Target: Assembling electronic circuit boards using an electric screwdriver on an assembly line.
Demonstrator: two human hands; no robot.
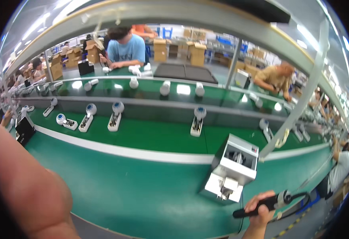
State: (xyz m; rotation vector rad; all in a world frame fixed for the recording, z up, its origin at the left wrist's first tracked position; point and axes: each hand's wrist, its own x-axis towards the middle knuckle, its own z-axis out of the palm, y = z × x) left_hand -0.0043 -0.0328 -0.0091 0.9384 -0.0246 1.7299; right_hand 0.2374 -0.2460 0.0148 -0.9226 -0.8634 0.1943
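Note:
My right hand (258, 217) is closed around a black and grey electric screwdriver (279, 200) at the lower right, beyond the bench's near edge. A cable loops from the tool's grey end. Just beyond this hand stands a silver-grey metal screw feeder (244, 171) on the green bench. Very close and blurred, my left hand (35, 191) fills the left side; its fingers are hidden. Past the bench, white devices with round heads and opened bodies lie on a green conveyor belt (154, 137). The nearest device (197, 126) sits just left of the feeder.
A slanted grey post (302, 99) rises right of the feeder. The black box (24, 126) stands at the far left. Across the belt, one person in blue (128, 53) and another in tan (273, 78) work. Dark trays (184, 73) lie opposite.

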